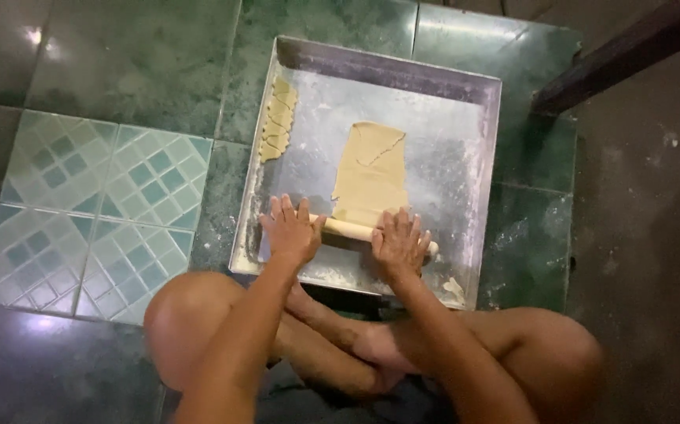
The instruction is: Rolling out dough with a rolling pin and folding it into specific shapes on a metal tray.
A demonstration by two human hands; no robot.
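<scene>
Person sat cross-legged on the floor (pixel 104 71), bare knees nearest the camera; both forearms reached forward over the near rim of a square metal tray (pixel 403 72) lying on the dark green tiles. Left hand (pixel 293 230) lay flat, fingers spread, palm down on the left end of a pale wooden rolling pin (pixel 349 229); right hand (pixel 399 242) was likewise flat and open, pressing on the pin's right end; neither hand was wrapped around it. Pin lay crosswise near the tray's front edge, touching the near end of a rolled sheet of dough (pixel 371 173); sheet ran away from the hands toward the tray's middle, with a crack near its far end. Small dough scrap (pixel 454 289) sat in the near right corner; tray floor was dusted with flour. Farther back, a row of cut dough pieces (pixel 278 118) lay along the left wall; a dark wooden beam (pixel 630 49) crossed the far right corner.
</scene>
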